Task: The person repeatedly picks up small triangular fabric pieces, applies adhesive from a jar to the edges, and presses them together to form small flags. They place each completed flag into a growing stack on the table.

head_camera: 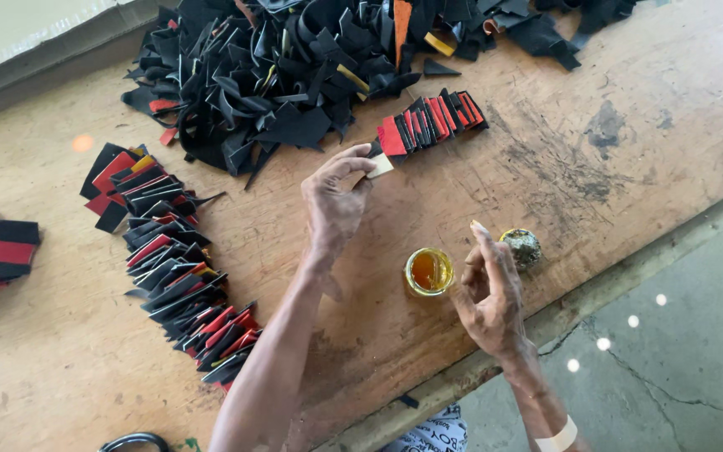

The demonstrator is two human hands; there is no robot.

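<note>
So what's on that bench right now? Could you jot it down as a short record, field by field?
surface: worn wooden table
left hand: pinches a small pale piece beside a short row of red and black pieces
right hand: open, empty, fingers raised next to the small jar of amber liquid
beside jar: round speckled lid
far side: heap of black scraps
left side: long overlapped row of red and black pieces
</note>
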